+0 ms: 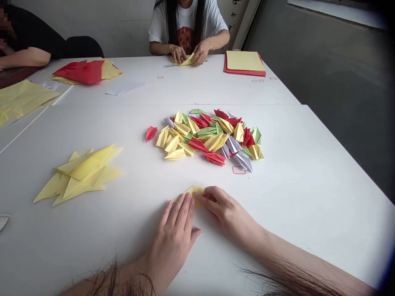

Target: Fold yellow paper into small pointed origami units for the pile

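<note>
A small folded piece of yellow paper [195,190] lies flat on the white table in front of me. My left hand [174,230] is flat with its fingers stretched out, the fingertips pressing on the paper's left part. My right hand [224,207] has its fingers curled and pinches the paper's right side, hiding that end. Just beyond my hands is a heap of small folded paper pieces [205,144] in yellow, red, green and pale purple. One red folded piece [151,133] lies apart at the heap's left.
Several larger folded yellow sheets [83,170] lie at the left. Across the table a person [189,28] folds yellow paper. A stack of square sheets [245,62] stands at the far right; red and yellow folded paper [84,72] lies far left. Another person's arm [26,59] rests there.
</note>
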Tool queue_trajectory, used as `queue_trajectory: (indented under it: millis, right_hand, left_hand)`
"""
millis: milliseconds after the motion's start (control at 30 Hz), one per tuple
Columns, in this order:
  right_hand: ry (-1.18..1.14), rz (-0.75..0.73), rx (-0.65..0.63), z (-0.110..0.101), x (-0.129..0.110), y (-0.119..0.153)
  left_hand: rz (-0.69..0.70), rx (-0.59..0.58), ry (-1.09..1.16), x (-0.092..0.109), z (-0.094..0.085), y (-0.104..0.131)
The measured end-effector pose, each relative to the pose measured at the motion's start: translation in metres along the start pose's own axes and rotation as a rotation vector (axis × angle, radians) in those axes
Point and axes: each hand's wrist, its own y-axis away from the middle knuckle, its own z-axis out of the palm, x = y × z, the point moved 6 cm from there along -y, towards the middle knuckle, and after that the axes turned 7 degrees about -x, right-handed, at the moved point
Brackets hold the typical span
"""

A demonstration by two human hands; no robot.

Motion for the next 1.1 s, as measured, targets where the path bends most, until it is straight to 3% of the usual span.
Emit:
queue_trajectory:
  millis: [200,433,700,900,1100]
  right_hand:
    - [-0.221,0.028,0.027,-0.008,0.01,-0.004]
    - [-0.362,0.199,0.071,-0.01,0.026,-0.014]
    - [0.045,0.028,0.169,-0.015,0.009,-0.02]
    - [-0.036,0.034,0.157,-0.004,0.022,-0.027]
    - [-0.162,-0.036,0.164,-0.007,0.018,-0.027]
  left_hand:
    - [-0.065,0.027,-0.13,0.001,0.0,0.012]
    - [-0.08,-0.026,-0.122,0.0,-0.006,0.002]
    - [0.057,-0.04,0.068,-0.005,-0.002,-0.006]
    - [0.05,-0.035,0.106,-0.005,0.0,-0.005]
    - [0.1,-0.069,0.067,-0.004,0.001,-0.006]
